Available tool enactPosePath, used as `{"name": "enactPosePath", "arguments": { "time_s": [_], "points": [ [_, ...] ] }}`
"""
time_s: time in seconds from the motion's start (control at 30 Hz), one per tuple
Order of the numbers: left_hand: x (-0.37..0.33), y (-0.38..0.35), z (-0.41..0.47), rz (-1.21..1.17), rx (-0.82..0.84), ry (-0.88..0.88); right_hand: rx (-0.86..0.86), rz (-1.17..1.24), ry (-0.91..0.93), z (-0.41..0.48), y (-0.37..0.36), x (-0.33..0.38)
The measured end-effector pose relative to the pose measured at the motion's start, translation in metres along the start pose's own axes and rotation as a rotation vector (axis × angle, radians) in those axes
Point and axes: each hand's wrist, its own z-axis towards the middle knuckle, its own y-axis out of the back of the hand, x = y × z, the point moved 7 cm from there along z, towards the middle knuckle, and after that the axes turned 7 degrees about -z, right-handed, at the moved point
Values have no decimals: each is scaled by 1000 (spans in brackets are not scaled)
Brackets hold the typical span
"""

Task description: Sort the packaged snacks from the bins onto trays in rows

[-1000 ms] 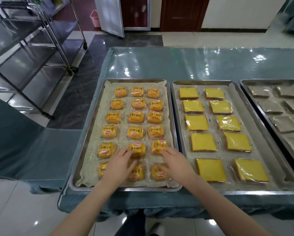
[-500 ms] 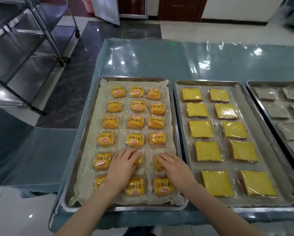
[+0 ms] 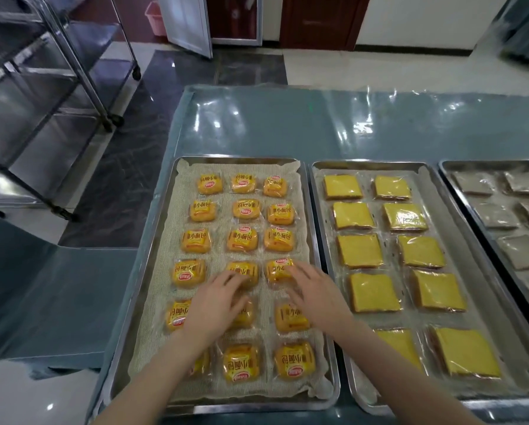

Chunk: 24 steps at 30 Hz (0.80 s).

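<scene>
The left hand lay flat, fingers together, over the middle column of small bread packets. Its fingertips rested on the one in the fourth row and its palm hid most of the one below. The right hand, fingers stretched and slightly spread, touched the fourth-row packet in the right column. Motion blur smeared both sets of fingers.

The packets, three columns by six rows, filled the left tray at lower centre of the frame, on a woven cloth liner. Several wrappers read "小面包"; the red oval logo on each was too small to read. The nearest packet in the left column was largely hidden behind the left forearm.

Just to the right, a second steel tray held yellow cake squares in clear wrap, two columns of five, one partly covered by the right forearm. A third tray of grey-brown packets was cut off at the right edge. All stood on a teal-covered table; a steel rack occupied the upper left.
</scene>
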Motion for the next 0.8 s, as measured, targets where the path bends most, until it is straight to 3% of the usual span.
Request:
{"name": "enactPosePath", "arguments": {
  "time_s": [0.1,0.23,0.37,0.5,0.67,0.8],
  "points": [
    [-1,7,27,-5,-25,21,-38,-41,-53,46,14,-5],
    [-3,2,69,32,-56,37,45,-104,-36,94,9,-11],
    [-2,-27,98,98,54,45,118,-189,58,111,-8,-15],
    [0,-46,104,165,107,39,46,-276,111,112,-11,-17],
    [0,-53,102,213,157,34,79,-195,137,101,-21,-19],
    [-1,-32,108,140,79,15,-58,-37,88,91,8,-28]
  ]
}}
